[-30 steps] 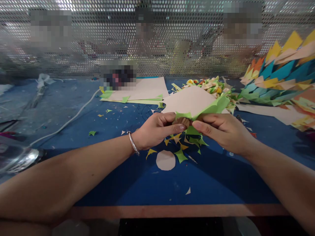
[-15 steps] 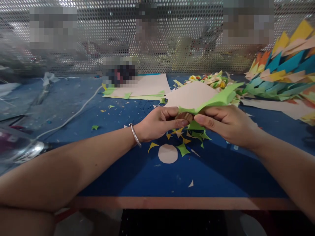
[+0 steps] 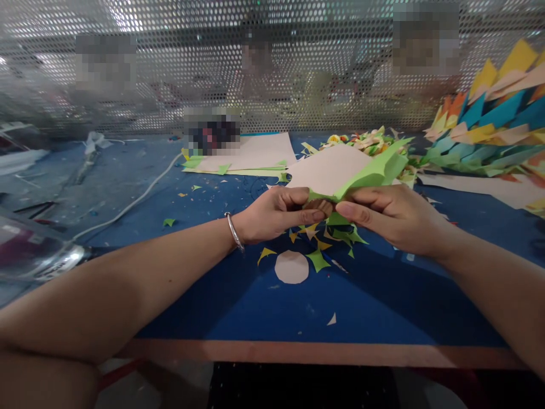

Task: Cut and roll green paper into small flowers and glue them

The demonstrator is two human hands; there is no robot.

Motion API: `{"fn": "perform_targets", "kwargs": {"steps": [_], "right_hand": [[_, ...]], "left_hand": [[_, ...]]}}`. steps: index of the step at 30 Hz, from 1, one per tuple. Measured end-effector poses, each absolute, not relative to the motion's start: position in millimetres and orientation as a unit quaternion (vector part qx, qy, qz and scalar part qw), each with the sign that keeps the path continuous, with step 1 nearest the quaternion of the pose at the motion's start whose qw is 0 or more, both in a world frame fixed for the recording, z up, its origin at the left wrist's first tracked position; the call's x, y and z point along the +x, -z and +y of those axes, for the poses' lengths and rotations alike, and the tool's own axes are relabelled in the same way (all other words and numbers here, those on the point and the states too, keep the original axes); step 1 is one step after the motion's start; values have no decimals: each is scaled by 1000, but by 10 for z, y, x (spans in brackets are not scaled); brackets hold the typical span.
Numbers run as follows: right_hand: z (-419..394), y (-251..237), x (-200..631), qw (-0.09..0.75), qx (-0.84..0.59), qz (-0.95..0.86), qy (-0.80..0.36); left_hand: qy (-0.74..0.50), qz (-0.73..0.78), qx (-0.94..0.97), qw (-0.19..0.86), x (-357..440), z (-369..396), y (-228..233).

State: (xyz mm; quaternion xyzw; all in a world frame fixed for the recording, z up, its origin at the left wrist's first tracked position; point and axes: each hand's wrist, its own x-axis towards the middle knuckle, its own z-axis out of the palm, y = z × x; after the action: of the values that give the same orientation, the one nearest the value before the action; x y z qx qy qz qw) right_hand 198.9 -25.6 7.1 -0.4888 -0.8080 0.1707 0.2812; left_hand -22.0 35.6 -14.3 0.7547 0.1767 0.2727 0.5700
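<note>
My left hand (image 3: 276,213) and my right hand (image 3: 389,218) both pinch the near edge of a folded sheet of paper (image 3: 340,170), light green on one face and pale pink on the other, held just above the blue table (image 3: 255,307). A small brown round piece (image 3: 326,205) shows between my thumbs under the fold. Green and yellow paper scraps (image 3: 323,241) and a pale paper disc (image 3: 292,267) lie on the table right below my hands. A silver bangle (image 3: 233,232) sits on my left wrist.
Flat pale sheets (image 3: 251,153) lie behind my hands. A heap of small folded paper pieces (image 3: 366,142) and a big stack of coloured pointed cut-outs (image 3: 489,130) fill the back right. A white cable (image 3: 131,204) and a clear bag (image 3: 38,255) are at left. A perforated metal screen (image 3: 272,74) stands behind.
My hands have kept the same grip on the sheet; my thumbs have closed further over the brown piece. The view has shifted slightly.
</note>
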Motion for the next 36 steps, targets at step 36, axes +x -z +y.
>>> {"fn": "perform_targets", "kwargs": {"steps": [36], "right_hand": [[-265, -82, 1989, 265, -477, -819, -178]], "left_hand": [[-253, 162, 744, 597, -258, 358, 74]]}}
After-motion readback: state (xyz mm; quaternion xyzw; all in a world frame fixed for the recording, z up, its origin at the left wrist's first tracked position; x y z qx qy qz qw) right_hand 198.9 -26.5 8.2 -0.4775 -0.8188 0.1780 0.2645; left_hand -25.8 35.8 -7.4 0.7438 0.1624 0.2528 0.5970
